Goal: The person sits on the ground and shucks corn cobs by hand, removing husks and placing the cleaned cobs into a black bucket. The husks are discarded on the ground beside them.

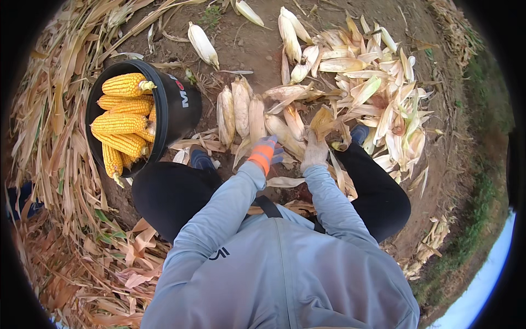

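Note:
My left hand [265, 153], in an orange and grey glove, is above the ground beside several unhusked ears of corn [257, 119]; its fingers look spread and nothing shows in them. Just right of it lies another unhusked ear [283, 133]. My right hand [315, 152], in a beige knit glove, is at a dry corn husk [323, 123] that sticks out past its fingers. The husk partly hides the fingertips. Husked yellow cobs [119, 123] fill much of a black plastic bucket [178, 105], tipped towards me, at the left.
A large heap of stripped husks [390, 103] spreads at the right. More unhusked ears [203, 45] lie on bare soil farther off. Dry corn stalks [61, 103] are piled along the left. My shoes [201, 158] flank the work area, and loose husk leaves [285, 182] lie between my legs.

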`<state>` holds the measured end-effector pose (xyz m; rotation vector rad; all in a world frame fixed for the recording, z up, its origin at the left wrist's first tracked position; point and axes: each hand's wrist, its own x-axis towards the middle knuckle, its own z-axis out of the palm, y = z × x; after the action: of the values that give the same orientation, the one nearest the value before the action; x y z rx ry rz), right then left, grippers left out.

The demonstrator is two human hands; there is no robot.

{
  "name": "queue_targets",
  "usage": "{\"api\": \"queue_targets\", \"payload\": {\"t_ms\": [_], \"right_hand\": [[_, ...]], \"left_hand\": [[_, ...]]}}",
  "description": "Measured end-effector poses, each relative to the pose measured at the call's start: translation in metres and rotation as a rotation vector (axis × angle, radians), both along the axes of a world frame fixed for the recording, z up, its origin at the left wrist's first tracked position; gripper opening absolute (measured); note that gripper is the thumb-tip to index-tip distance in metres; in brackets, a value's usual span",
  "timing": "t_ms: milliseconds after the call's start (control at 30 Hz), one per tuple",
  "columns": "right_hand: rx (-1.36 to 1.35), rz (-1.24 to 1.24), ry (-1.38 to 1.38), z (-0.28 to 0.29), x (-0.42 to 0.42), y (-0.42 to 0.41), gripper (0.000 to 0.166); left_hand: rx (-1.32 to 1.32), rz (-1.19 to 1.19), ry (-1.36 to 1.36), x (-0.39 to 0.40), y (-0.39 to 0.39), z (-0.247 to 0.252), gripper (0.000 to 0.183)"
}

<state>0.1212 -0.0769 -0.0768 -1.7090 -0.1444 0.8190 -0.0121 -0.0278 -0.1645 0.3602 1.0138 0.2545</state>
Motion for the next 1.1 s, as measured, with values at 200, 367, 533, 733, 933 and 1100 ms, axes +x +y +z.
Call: {"api": "queue_targets", "payload": {"t_ms": [200, 367, 533, 733, 933, 1100], "right_hand": [[0.323, 0.548, -0.406, 0.070, -0.030, -0.016, 0.021], [0.187, 0.851, -0.679, 0.069, -0.040, -0.024, 0.021], [0.067, 0.764, -0.710, 0.059, -0.047, -0.011, 0.021], [0.329, -0.179, 0.828, 0.108, -0.045, 0.003, 0.024], [0.873, -0.140, 0.882, 0.129, 0.081, 0.032, 0.075], [0.475, 0.256, 0.481, 0.120, 0.094, 0.030, 0.094]], "left_hand": [[-0.196, 0.069, -0.329, 0.008, 0.001, 0.047, 0.047], [-0.078, 0.147, -0.643, 0.001, -0.022, 0.008, 0.046], [1.106, 0.001, -0.381, 0.009, -0.018, -0.010, 0.046], [0.095, 0.255, -0.092, 0.009, 0.014, 0.045, 0.034], [0.018, 0.314, -0.288, 0.003, 0.025, 0.083, 0.051], [-0.132, 0.290, -0.443, 0.006, 0.027, 0.082, 0.073]]}}
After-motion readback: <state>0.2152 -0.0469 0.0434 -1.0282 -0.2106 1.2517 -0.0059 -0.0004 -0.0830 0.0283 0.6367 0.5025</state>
